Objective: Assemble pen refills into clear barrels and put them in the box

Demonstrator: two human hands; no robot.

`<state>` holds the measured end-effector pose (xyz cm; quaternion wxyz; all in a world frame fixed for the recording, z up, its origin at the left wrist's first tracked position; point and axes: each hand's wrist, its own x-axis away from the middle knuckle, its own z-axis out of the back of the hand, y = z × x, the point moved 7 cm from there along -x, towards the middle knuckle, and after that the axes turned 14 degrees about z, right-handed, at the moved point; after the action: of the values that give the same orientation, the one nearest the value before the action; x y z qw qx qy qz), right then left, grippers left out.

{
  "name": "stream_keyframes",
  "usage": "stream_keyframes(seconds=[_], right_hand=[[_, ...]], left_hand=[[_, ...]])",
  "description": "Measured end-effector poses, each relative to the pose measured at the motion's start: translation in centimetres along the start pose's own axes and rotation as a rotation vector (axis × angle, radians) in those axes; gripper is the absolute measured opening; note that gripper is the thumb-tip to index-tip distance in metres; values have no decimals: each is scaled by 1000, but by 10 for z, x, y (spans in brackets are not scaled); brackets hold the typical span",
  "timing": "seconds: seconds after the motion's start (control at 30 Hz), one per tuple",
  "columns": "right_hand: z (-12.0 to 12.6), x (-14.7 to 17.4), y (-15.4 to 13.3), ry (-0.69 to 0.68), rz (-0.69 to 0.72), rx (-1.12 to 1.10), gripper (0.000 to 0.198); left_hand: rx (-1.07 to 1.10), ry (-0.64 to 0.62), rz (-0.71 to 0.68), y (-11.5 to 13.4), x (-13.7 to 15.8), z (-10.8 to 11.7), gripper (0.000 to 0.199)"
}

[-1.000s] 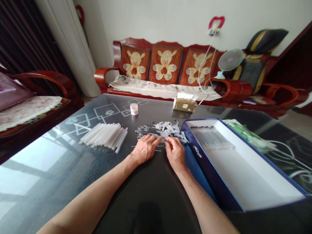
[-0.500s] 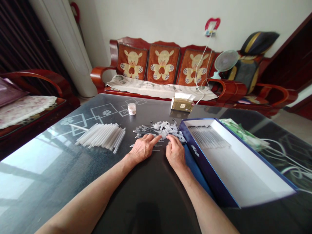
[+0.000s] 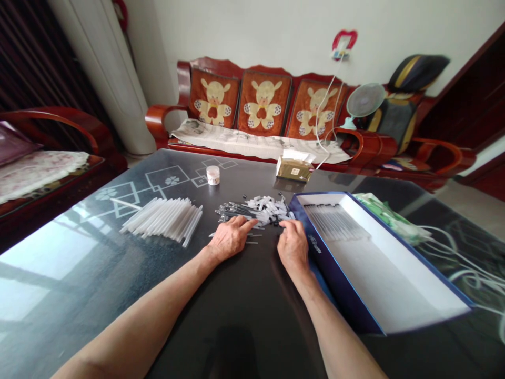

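Note:
My left hand (image 3: 232, 236) rests on the dark table beside the pile, index finger reaching to its near edge. The other fingers curl under, and whatever they hold is hidden. My right hand (image 3: 293, 243) is closed with its fingertips together, between the pile and the box; what is in it I cannot make out. Small whitish plastic pieces (image 3: 269, 208) are heaped in front of both hands. To their left lie thin dark rods with metallic tips (image 3: 232, 210). A few thin sticks (image 3: 253, 242) lie by my left fingers.
Translucent white tubes (image 3: 165, 220) are stacked at left. A blue box (image 3: 342, 276) with a white inside stands right, holding a row of clear tubes with dark ends (image 3: 335, 221). Behind are a small cup (image 3: 213, 176) and a tissue box (image 3: 294, 169). A green package (image 3: 389, 216) and white cables (image 3: 469, 258) lie far right.
My right hand has moved right, away from my left fingertip and toward the box wall. My left hand has barely moved. The view has shifted slightly.

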<state>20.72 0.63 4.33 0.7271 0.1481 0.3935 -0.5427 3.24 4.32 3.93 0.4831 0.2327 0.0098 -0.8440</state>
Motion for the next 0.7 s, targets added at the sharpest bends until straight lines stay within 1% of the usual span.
stream_keyframes(seconds=[0.07, 0.13, 0.2, 0.37, 0.43, 0.5, 0.57, 0.63, 0.7], right_hand=[[7, -2, 7, 108, -9, -41, 30], [9, 0, 14, 135, -32, -44, 28], [5, 1, 15, 70, -31, -67, 27], [-14, 4, 1, -209, 78, -72, 29], [-18, 4, -2, -253, 107, -59, 24], [-18, 3, -2, -219, 107, -83, 20], [-16, 3, 1, -126, 60, -163, 18], [-18, 4, 5, -43, -47, -307, 18], [-25, 6, 7, -6, -181, -483, 20]], left_hand=[[14, 13, 1, -1, 0, 1, 41], [22, 18, 15, -3, 0, 0, 37], [25, 19, 35, -5, 0, -1, 35], [56, 38, 37, -6, 0, -1, 34], [100, 58, 22, -4, 0, 1, 36], [145, 72, 16, -4, -1, 3, 35], [178, 77, 13, -3, -1, 5, 31], [193, 70, 0, -1, -1, 7, 29], [190, 59, -22, 1, 0, 7, 28]])
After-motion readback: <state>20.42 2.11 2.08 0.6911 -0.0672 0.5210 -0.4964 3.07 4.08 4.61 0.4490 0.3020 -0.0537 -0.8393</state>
